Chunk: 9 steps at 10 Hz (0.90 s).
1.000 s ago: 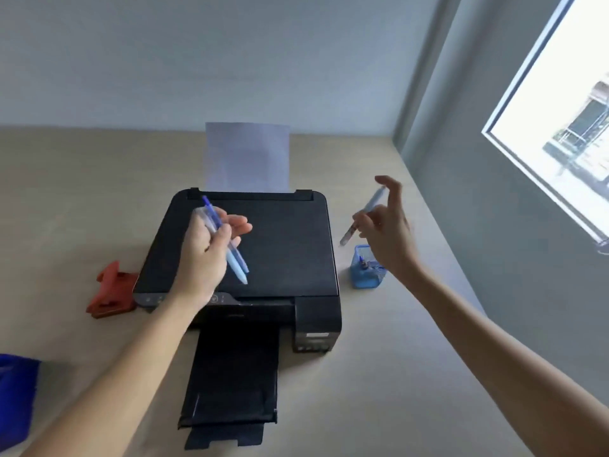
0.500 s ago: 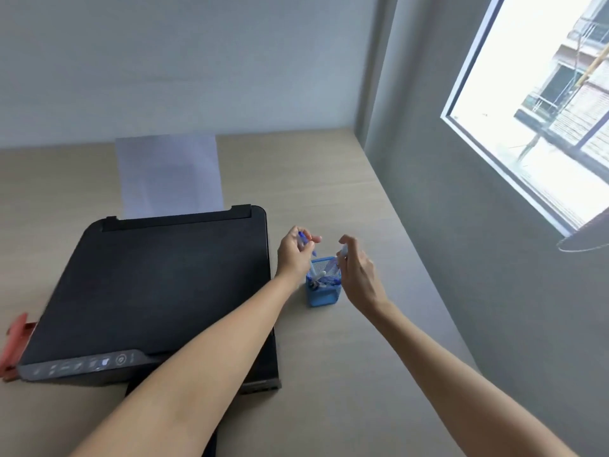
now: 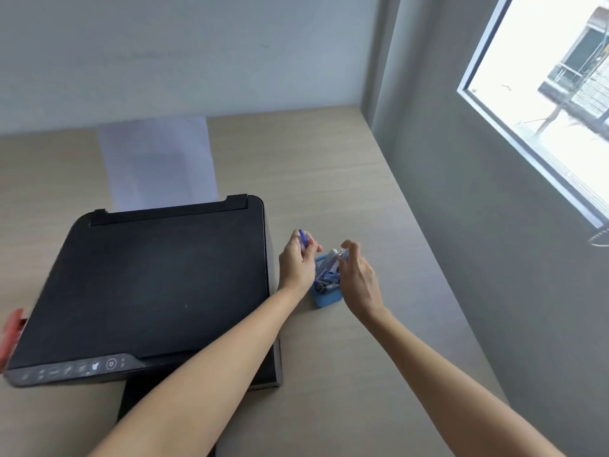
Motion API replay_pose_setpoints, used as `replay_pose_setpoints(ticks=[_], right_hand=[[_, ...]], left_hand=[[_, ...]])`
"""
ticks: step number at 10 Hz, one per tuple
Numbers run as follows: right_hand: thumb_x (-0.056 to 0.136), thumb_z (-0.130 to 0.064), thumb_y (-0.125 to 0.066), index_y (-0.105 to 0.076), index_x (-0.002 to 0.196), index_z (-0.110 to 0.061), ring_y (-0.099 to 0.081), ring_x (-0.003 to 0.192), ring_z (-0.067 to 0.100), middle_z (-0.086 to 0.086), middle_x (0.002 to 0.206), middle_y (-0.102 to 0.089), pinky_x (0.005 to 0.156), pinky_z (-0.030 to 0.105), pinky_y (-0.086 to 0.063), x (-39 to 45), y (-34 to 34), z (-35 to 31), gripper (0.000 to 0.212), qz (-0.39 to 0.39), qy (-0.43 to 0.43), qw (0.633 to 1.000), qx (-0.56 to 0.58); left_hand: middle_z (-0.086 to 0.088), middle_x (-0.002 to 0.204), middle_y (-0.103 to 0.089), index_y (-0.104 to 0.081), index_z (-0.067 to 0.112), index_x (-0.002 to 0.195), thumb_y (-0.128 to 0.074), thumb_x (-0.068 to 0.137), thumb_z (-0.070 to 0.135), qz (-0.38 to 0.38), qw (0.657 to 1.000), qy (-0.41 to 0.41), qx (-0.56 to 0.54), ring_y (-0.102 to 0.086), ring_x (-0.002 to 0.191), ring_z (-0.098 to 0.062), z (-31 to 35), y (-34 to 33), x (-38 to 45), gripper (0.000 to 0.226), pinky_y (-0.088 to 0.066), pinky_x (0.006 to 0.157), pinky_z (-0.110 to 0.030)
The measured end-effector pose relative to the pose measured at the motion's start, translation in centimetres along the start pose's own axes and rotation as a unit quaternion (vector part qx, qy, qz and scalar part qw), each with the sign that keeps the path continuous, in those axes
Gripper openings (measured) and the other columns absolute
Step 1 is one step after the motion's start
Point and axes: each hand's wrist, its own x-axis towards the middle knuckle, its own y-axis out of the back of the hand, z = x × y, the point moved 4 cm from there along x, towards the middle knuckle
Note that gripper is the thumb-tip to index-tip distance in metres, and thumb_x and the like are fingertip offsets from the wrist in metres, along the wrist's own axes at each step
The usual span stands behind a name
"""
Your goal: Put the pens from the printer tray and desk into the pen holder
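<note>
The left hand (image 3: 296, 263) hangs just at 9 o'clock of the holder (image 3: 326, 286), its fingers (image 3: 309, 247) closed round a blue pen (image 3: 303, 238) whose tip pokes up at 12 o'clock above the knuckles. How many pens that fist carries cannot be told; only the one blue end shows.

The right hand (image 3: 357, 280) sits at 3 o'clock of the holder, its fingers curled loosely by the top of a pale pen (image 3: 333, 262) that stands tilted in the holder. Whether they pinch that pen or merely touch it cannot be told, since the frame is soft there. Both hands flank the holder closely, almost touching its rim.

The holder is a small blue mesh box on the pale wood surface (image 3: 329, 166), just at 3 o'clock of the black printer (image 3: 148, 282). Inside it lie several pens, blue and dark, jumbled at its bottom.

A white sheet (image 3: 158, 163) stands in the feed at the printer's 12 o'clock edge. The printer's dark tray (image 3: 138, 397) juts out at 6 o'clock, partly behind the left forearm. A red object (image 3: 10, 334) peeks in at the far 9 o'clock edge, blurred. A window (image 3: 553, 94) fills the wall at 2 o'clock.
</note>
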Motion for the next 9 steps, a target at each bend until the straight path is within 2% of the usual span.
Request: replay_pose_setpoints(ticks=[1, 2, 3, 4, 5, 6, 7, 8, 9], right_hand=[[0.096, -0.008, -0.04, -0.034, 0.11, -0.016, -0.054, 0.073, 0.034, 0.016, 0.091, -0.063, 0.06, 0.038, -0.041, -0.2, 0.1, -0.2, 0.017, -0.003, 0.006, 1.0, 0.0], [0.098, -0.016, -0.041, -0.039, 0.117, -0.014, -0.059, 0.076, 0.032, 0.014, 0.102, -0.065, 0.061, 0.035, -0.041, -0.5, 0.3, 0.0, 0.019, 0.002, 0.003, 1.0, 0.014], [0.101, -0.019, -0.037, -0.044, 0.12, -0.016, -0.053, 0.06, 0.02, 0.005, 0.078, -0.065, 0.056, 0.033, -0.036, -0.7, 0.5, 0.4, 0.021, 0.004, -0.039, 0.998, 0.05], [0.101, -0.017, -0.035, -0.051, 0.115, -0.016, -0.048, 0.053, 0.015, -0.009, 0.059, -0.052, 0.052, 0.032, -0.03, -0.4, 0.3, 0.7, 0.02, 0.003, -0.069, 0.996, 0.063], [0.101, -0.016, -0.035, -0.056, 0.111, -0.013, -0.058, 0.065, 0.028, 0.006, 0.07, -0.065, 0.058, 0.033, -0.035, 0.7, 0.0, 0.9, 0.023, 0.008, -0.083, 0.994, 0.065], [0.101, -0.017, -0.035, -0.057, 0.11, -0.013, -0.061, 0.07, 0.033, 0.016, 0.076, -0.069, 0.059, 0.035, -0.04, 2.0, -0.1, 1.1, 0.024, 0.008, -0.094, 0.993, 0.07], [0.101, -0.018, -0.035, -0.056, 0.113, -0.011, -0.057, 0.067, 0.031, 0.012, 0.072, -0.065, 0.058, 0.032, -0.035, 2.9, -0.1, 1.2, 0.026, 0.011, -0.091, 0.994, 0.067], [0.102, -0.024, -0.032, -0.052, 0.119, -0.01, -0.051, 0.068, 0.027, 0.004, 0.071, -0.059, 0.065, 0.03, -0.031, 2.8, 0.4, 0.6, 0.029, 0.012, -0.1, 0.992, 0.071], [0.102, -0.026, -0.031, -0.049, 0.123, -0.01, -0.053, 0.076, 0.027, 0.005, 0.078, -0.059, 0.072, 0.03, -0.031, 3.1, 1.2, 0.5, 0.032, 0.042, -0.11, 0.989, 0.088]], left_hand=[[-0.013, 0.102, -0.066, -0.051, 0.019, 0.08, -0.057, 0.091, 0.014, -0.014, 0.994, 0.066, 0.089, -0.065, 0.094, -0.029, -1.8, -0.8, 0.2, 0.014, -0.052, 0.073, -0.032], [-0.015, 0.119, -0.053, -0.053, 0.02, 0.097, -0.067, 0.086, 0.025, -0.032, 0.987, 0.142, 0.062, -0.058, 0.091, -0.025, -2.4, -1.4, -0.4, 0.018, -0.044, 0.064, -0.023], [-0.005, 0.12, -0.047, -0.049, 0.017, 0.114, -0.067, 0.083, 0.039, -0.043, 0.974, 0.221, -0.006, -0.049, 0.1, -0.02, -2.3, -2.0, -0.6, 0.042, -0.041, 0.081, -0.029], [-0.001, 0.099, -0.051, -0.051, 0.018, 0.096, -0.053, 0.09, 0.038, -0.042, 0.965, 0.249, -0.069, -0.046, 0.094, -0.019, -1.7, -2.2, -0.2, 0.022, -0.036, 0.08, -0.032], [0.001, 0.112, -0.045, -0.056, 0.011, 0.114, -0.04, 0.095, 0.035, -0.054, 0.96, 0.254, -0.108, -0.039, 0.108, -0.016, -1.7, -2.4, 1.1, 0.035, -0.03, 0.088, -0.032], [-0.003, 0.121, -0.047, -0.058, 0.017, 0.099, -0.038, 0.093, 0.04, -0.057, 0.953, 0.271, -0.121, -0.045, 0.126, -0.028, -1.4, -2.5, 2.0, 0.031, -0.038, 0.096, -0.04], [-0.01, 0.135, -0.048, -0.057, 0.018, 0.095, -0.036, 0.091, 0.044, -0.064, 0.953, 0.272, -0.118, -0.046, 0.128, -0.032, -1.4, -2.8, 3.0, 0.034, -0.037, 0.103, -0.044], [-0.012, 0.148, -0.041, -0.046, 0.008, 0.133, -0.032, 0.095, 0.042, -0.044, 0.957, 0.266, -0.104, -0.037, 0.135, -0.029, -0.6, -2.3, 3.0, 0.053, -0.032, 0.107, -0.042], [-0.012, 0.15, -0.037, -0.038, 0.009, 0.14, -0.029, 0.097, 0.042, -0.025, 0.962, 0.259, -0.088, -0.037, 0.134, -0.027, 0.6, -1.3, 2.5, 0.055, -0.029, 0.107, -0.04]])
